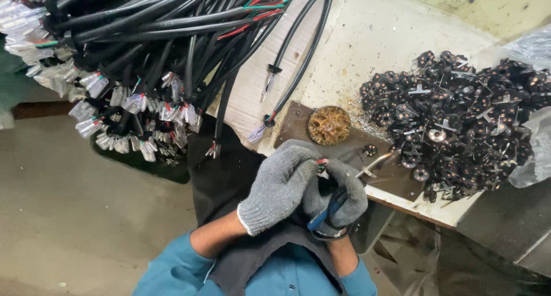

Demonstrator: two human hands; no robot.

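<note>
Both of my hands wear grey knit gloves and meet just below the table edge. My left hand [281, 184] pinches a small part with red and green wire ends [322, 162] at its fingertips. My right hand [343, 195] grips a tool with a blue handle [324, 214] and a thin metal tip [376, 164] that reaches toward the dark plate [390, 172] on the table. A round tin of brownish paste [329, 125] sits on that plate just above my hands.
A big bundle of black cables with clear-sleeved connectors [132, 72] hangs over the table's left edge. A heap of small black disc parts with metal tabs [459, 124] lies at the right, beside clear plastic bags [531, 152]. Concrete floor [69, 215] lies at the left.
</note>
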